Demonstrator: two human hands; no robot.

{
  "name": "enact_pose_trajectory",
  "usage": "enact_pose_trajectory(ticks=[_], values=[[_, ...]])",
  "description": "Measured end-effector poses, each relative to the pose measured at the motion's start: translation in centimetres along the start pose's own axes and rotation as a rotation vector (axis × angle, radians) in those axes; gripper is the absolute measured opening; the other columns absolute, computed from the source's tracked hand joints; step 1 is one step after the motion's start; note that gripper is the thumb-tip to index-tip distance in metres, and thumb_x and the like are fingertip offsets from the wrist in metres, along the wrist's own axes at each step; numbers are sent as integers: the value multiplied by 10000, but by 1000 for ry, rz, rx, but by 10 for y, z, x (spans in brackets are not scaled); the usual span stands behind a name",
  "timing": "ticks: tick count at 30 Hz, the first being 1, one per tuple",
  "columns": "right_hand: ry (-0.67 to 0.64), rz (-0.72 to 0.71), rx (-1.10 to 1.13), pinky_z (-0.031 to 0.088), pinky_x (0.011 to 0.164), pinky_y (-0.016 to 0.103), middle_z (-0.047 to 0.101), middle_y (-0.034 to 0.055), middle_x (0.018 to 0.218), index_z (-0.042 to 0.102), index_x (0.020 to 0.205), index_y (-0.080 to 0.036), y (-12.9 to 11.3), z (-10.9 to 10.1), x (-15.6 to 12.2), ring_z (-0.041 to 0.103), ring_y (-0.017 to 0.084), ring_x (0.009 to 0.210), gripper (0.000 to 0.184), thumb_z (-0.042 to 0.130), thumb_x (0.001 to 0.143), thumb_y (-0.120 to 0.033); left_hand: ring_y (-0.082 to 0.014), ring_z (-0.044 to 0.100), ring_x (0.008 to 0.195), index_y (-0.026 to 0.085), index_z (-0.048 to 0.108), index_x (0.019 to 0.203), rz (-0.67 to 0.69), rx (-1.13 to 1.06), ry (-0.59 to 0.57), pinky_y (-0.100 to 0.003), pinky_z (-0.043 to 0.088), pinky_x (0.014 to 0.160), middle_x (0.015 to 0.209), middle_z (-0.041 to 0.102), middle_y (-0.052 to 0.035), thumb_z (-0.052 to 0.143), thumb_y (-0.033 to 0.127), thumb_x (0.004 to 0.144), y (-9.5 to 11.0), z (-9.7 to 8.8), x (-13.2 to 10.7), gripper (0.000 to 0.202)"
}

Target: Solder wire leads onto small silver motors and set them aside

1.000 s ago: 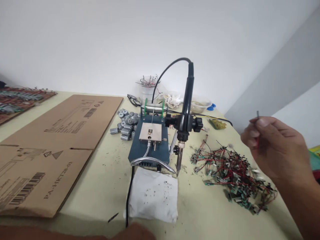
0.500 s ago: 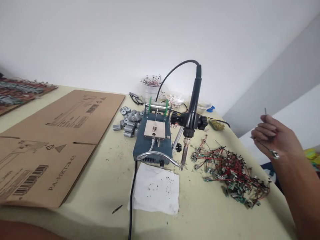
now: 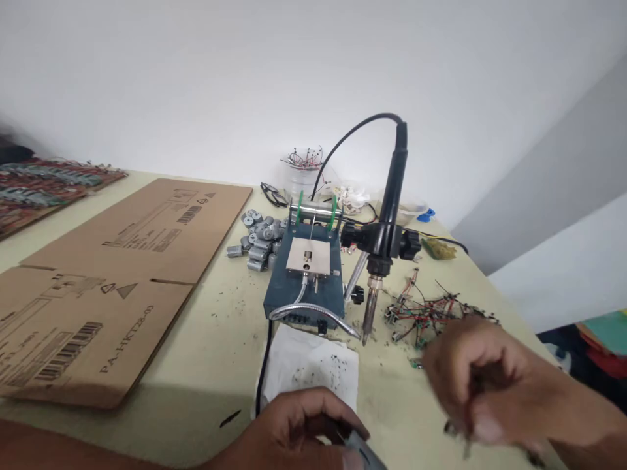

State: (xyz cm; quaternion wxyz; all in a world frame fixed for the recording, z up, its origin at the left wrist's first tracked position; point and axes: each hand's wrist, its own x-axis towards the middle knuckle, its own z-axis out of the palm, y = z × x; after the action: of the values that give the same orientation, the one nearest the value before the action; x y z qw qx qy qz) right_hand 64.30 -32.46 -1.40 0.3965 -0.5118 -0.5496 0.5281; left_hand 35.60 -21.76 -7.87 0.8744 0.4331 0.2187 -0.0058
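My left hand (image 3: 298,431) is at the bottom centre, its fingers curled around a small grey motor (image 3: 363,450), partly cut off by the frame edge. My right hand (image 3: 484,385), smeared by motion, is closed in front of the pile of wired circuit boards (image 3: 426,313). A small wired circuit board (image 3: 455,431) dangles blurred beneath its fingers. Between and beyond the hands stands a blue soldering station (image 3: 306,287), with a solder spool (image 3: 316,210) and a black soldering iron (image 3: 392,202) clamped tip down. The white cloth (image 3: 313,362) lies in front, dotted with solder crumbs.
Grey motors (image 3: 259,241) are heaped left of the station. Flattened cardboard (image 3: 161,248) covers the table's left part, with wired assemblies (image 3: 53,183) on a board behind. A tub (image 3: 301,176) of wires and a yellow sponge (image 3: 438,249) stand further back. The black cable (image 3: 264,375) runs forward.
My left hand has come into view with a grey motor. My right hand has swung down and left from the table's right side to the front of the wired boards.
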Motion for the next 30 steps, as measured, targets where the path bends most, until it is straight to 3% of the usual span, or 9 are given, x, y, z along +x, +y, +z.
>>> enact_pose_trajectory(ticks=[2,5,9,13,18,21,30], values=[[-71,36,58,460,497,246,743,86,757,802,809,-198,4,21,8,620,131,585,272,875,784,-459,-58,549,518,167,725,938,-8,-62,57,-167,407,513,749,704,6,967,499,638,3,1,5,508],[-92,170,233,457,449,189,741,80,793,804,876,-171,6,38,17,587,93,546,206,852,830,-366,-114,664,502,159,680,935,25,-105,146,-184,477,474,762,726,-13,964,520,625,8,4,9,555],[-19,236,316,509,567,183,761,42,692,795,872,-185,4,41,21,676,99,601,123,825,878,-304,-105,666,453,180,613,976,88,-146,168,-141,464,380,760,737,-10,875,505,784,25,9,7,460],[5,244,331,499,545,210,747,46,647,806,885,-184,5,42,22,660,113,570,162,807,896,-346,-83,628,417,182,613,1025,136,-152,200,-130,466,351,732,731,9,850,476,826,37,12,5,427],[241,111,151,368,468,186,653,-12,611,807,778,-226,11,46,24,499,68,513,101,901,769,-262,-111,695,521,149,629,997,144,-132,224,-152,525,407,783,747,-8,898,363,778,42,11,7,408],[348,-6,51,373,486,209,661,-7,631,804,749,-247,11,49,26,487,90,553,93,894,757,-231,-103,697,537,145,605,946,118,-122,233,-141,521,421,799,754,-19,889,371,788,44,11,5,395],[421,-66,-17,371,465,229,662,-10,629,796,745,-263,12,53,26,512,104,529,99,879,756,-209,-98,701,530,177,546,918,85,-109,214,-125,508,419,790,769,-21,871,410,813,45,13,2,414]])
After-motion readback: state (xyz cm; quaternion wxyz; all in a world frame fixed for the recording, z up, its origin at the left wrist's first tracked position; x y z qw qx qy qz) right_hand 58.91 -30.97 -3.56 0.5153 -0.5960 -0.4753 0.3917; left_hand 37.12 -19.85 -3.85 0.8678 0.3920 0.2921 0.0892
